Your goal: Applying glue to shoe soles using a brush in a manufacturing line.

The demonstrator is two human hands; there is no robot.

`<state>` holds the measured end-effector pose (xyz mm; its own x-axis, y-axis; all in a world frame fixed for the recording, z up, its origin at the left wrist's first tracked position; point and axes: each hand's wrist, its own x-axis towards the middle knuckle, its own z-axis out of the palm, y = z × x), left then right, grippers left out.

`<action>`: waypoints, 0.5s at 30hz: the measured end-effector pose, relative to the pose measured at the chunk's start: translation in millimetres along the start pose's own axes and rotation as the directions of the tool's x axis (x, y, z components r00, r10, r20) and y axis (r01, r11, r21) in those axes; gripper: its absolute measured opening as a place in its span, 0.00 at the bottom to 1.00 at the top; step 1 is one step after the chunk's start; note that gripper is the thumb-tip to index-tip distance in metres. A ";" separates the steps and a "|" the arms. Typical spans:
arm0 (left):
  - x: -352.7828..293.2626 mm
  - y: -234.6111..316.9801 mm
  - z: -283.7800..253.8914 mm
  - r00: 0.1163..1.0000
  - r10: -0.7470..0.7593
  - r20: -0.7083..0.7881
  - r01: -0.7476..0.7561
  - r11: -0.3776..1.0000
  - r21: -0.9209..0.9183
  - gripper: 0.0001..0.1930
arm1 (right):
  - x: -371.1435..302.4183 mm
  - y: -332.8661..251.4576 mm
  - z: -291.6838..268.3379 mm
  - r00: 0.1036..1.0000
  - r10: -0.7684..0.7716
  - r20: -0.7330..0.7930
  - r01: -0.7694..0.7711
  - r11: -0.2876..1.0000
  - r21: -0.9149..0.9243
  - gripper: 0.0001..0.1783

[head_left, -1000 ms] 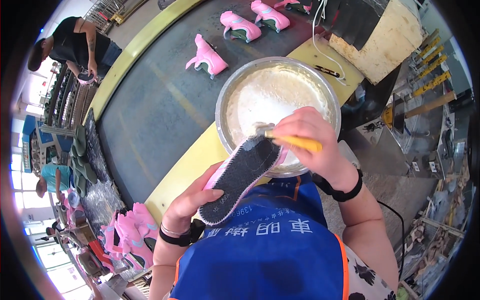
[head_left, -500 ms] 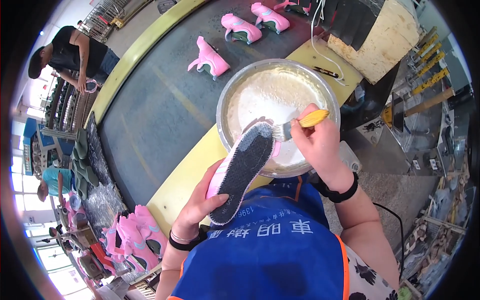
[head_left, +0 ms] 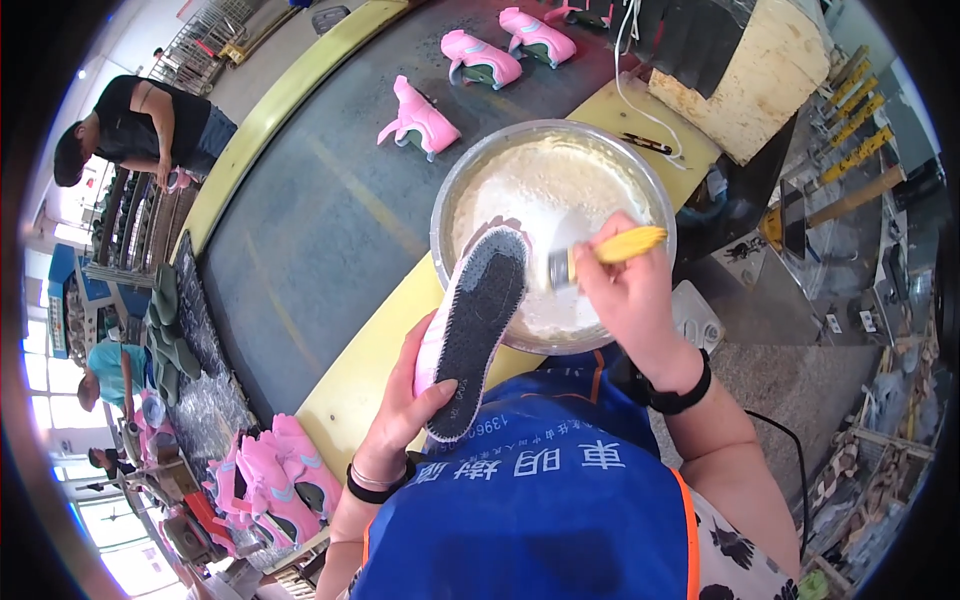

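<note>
A pink shoe upper (head_left: 477, 330) lies bottom-up in my left hand (head_left: 403, 400), its thumb pressed on the dark, stitched underside near the heel. The toe end looks whitish and wet and hangs over a metal basin (head_left: 664, 187) of creamy white liquid (head_left: 570, 185). My right hand (head_left: 632, 298) is closed round a flat paintbrush with a yellow handle (head_left: 636, 243). The brush's bristles point left, over the basin and apart from the shoe upper; motion blurs them, and I cannot tell whether they touch the liquid.
Several pink shoe uppers (head_left: 425, 122) stand on the dark conveyor belt (head_left: 330, 215). More pink uppers (head_left: 285, 475) are heaped at the lower left. A black pen-like tool (head_left: 647, 143) and a white cable (head_left: 622, 80) lie beyond the basin. Another person (head_left: 150, 120) stands at the far left.
The brush has come off the shoe upper's toe and now hovers over the basin to its right. The shoe upper has shifted slightly left and stands more upright.
</note>
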<state>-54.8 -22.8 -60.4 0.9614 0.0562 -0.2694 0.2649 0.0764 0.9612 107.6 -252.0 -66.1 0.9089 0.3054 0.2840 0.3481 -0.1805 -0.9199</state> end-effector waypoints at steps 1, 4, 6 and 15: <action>0.7 -0.6 -0.3 1.000 0.000 -0.001 0.000 1.000 0.003 0.45 | 9.7 3.9 2.4 0.995 -0.051 -0.085 0.053 0.998 0.025 0.11; 0.8 -1.7 -0.3 1.000 -0.002 0.003 0.002 0.997 0.075 0.45 | 17.2 8.1 4.2 0.992 -0.061 -0.109 0.066 0.997 0.050 0.12; -1.2 -2.0 0.4 1.000 0.026 -0.005 -0.026 0.997 0.067 0.46 | 12.9 6.9 3.8 0.998 0.056 0.009 -0.056 0.998 0.016 0.12; -3.4 -2.4 -0.8 0.990 0.137 -0.023 -0.124 0.948 0.294 0.47 | 17.2 5.2 5.2 0.999 -0.028 -0.030 0.027 0.999 -0.031 0.10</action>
<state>-58.8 -22.4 -61.8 0.9866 0.0893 -0.1365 0.1536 -0.2271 0.9617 123.9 -242.8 -67.4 0.9055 0.2818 0.3172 0.3791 -0.2014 -0.9032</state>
